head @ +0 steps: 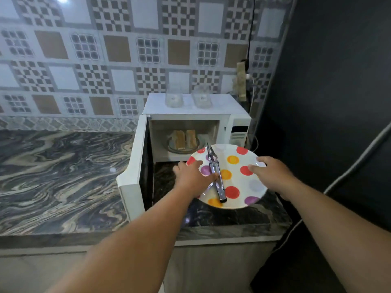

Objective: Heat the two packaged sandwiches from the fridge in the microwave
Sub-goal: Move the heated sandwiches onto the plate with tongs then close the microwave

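The white microwave [239,121] stands on the counter with its door [132,166] swung open to the left. Inside, two sandwiches [184,138] lie side by side on the glass turntable. In front of the opening I hold a white plate with coloured dots [234,176] above the counter. My left hand [190,176] grips its left rim and my right hand [273,172] grips its right rim. Metal tongs [215,176] lie across the plate, and my left thumb rests against them.
Two clear plastic containers [174,98] [202,98] stand on top of the microwave. The marbled counter [53,176] stretches to the left. A black cable [250,39] hangs down the tiled wall at the right. A dark wall [338,81] closes the right side.
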